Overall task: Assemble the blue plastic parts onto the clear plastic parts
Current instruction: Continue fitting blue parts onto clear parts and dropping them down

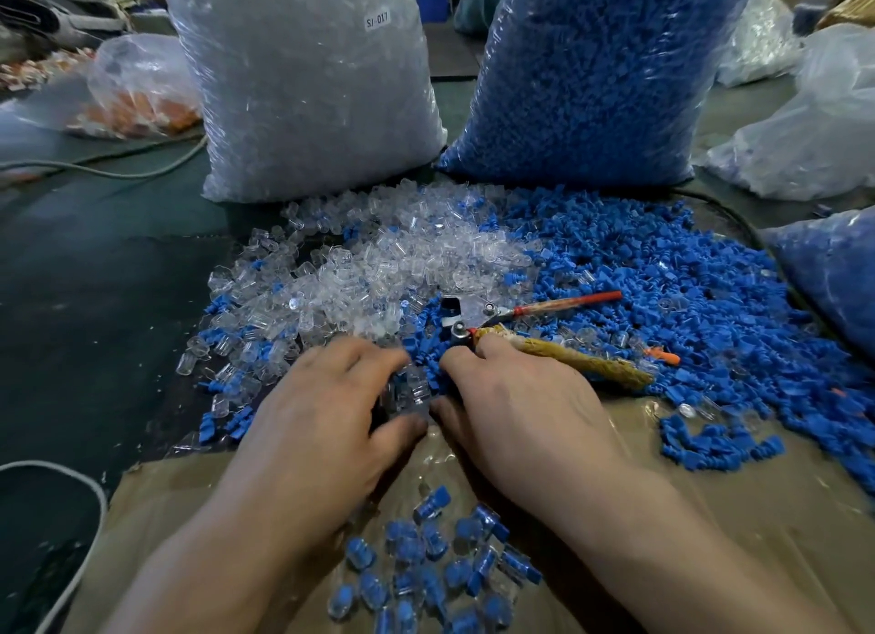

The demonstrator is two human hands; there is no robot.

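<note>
Below the pliers [466, 312], my left hand [326, 411] clamps clear parts [411, 391]; right hand [516, 401] (grip hidden) must fetch a blue part [428, 351].

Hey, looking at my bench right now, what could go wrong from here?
The metal tool lies in the pile right by your right hand; reaching in might snag on it. The finished pieces sit between your forearms, so a sweep could scatter them into the loose blue parts.

left hand [331, 396] grips clear parts [412, 389] | right hand [516, 396] fingertips among blue parts [428, 354] | assembled pieces [426, 567] between forearms
</note>
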